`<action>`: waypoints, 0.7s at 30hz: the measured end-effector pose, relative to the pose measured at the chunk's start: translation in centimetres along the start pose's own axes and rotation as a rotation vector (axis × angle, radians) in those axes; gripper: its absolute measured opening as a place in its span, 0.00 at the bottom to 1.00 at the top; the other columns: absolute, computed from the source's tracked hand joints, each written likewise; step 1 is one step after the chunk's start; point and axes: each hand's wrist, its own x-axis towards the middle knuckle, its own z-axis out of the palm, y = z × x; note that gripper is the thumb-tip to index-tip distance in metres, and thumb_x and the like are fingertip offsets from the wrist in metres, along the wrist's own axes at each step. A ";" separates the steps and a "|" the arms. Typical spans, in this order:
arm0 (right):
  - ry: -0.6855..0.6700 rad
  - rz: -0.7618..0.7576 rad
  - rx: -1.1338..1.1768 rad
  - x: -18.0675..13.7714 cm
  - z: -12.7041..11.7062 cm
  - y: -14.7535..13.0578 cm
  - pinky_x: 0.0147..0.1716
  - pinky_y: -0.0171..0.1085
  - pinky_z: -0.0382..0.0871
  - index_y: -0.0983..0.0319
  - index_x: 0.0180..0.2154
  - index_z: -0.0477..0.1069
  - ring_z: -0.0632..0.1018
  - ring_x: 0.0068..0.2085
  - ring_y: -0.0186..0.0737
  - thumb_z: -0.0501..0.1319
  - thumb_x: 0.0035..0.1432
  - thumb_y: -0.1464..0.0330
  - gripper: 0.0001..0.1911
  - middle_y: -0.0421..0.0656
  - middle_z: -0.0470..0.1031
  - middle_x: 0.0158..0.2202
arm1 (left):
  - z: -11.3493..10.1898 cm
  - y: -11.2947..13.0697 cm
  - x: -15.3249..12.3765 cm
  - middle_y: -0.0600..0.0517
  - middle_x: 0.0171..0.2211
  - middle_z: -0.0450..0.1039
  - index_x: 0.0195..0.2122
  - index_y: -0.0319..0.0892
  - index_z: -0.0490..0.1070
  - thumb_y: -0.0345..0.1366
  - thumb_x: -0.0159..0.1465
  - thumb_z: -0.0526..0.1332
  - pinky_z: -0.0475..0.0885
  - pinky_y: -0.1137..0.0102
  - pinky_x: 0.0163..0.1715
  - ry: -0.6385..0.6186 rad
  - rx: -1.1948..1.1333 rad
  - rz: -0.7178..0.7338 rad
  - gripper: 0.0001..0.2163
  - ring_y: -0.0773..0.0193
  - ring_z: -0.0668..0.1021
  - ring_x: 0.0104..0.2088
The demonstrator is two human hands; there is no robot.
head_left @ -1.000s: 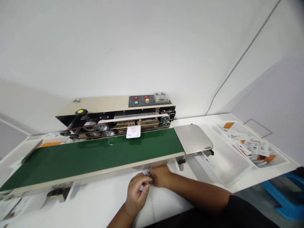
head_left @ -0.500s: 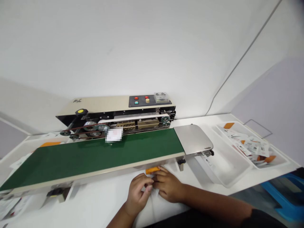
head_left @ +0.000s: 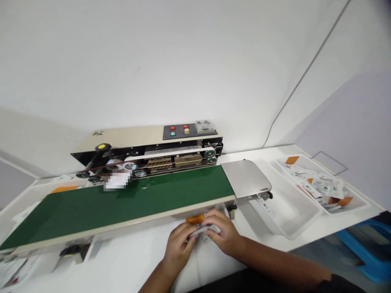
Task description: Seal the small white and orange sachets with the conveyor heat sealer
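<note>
As we look down at the bench edge, both hands are closed on a white sachet (head_left: 202,232). The left hand (head_left: 179,250) pinches one end between thumb and fingers, while the right hand (head_left: 221,232) presses over the other, bringing the two hands close together. That shared hold looks like a sensible way to keep something so thin and floppy under control. Right above the grip, an orange strip (head_left: 194,219) sits against the sachet, though we can't tell whether it's part of it. Just beyond lies the front lip of a green conveyor belt (head_left: 128,203), and across the belt, a blurred white packet (head_left: 116,181) sits at the far edge, by the rollers of a band sealer (head_left: 122,139). To the right of the grip, we have a steel plate (head_left: 246,179), then a white tray (head_left: 351,185) holding a jumble of sachets and orange pieces, placed conveniently close to the working spot.
</note>
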 end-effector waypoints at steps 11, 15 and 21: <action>-0.153 0.120 0.259 1.6 -2.2 -2.8 0.31 0.36 0.72 0.61 0.49 0.82 0.79 0.32 0.38 0.63 0.67 0.47 0.25 0.46 0.83 0.35 | -0.4 0.0 -0.6 0.49 0.35 0.82 0.53 0.44 0.76 0.28 0.71 0.61 0.76 0.69 0.33 0.043 0.131 0.186 0.12 0.62 0.81 0.30; -0.258 0.376 0.404 3.8 -6.2 -2.8 0.27 0.34 0.73 0.60 0.49 0.80 0.79 0.31 0.37 0.66 0.65 0.51 0.21 0.46 0.81 0.39 | -0.5 0.6 -0.7 0.48 0.34 0.79 0.49 0.42 0.74 0.30 0.69 0.61 0.76 0.68 0.31 0.065 0.117 0.093 0.09 0.61 0.80 0.30; 0.222 0.625 0.421 10.2 -12.2 1.2 0.18 0.30 0.65 0.59 0.40 0.70 0.72 0.24 0.31 0.72 0.56 0.51 0.22 0.40 0.76 0.34 | -0.5 0.9 -0.4 0.48 0.34 0.79 0.49 0.43 0.73 0.30 0.68 0.61 0.77 0.68 0.31 0.036 0.070 0.091 0.09 0.61 0.79 0.29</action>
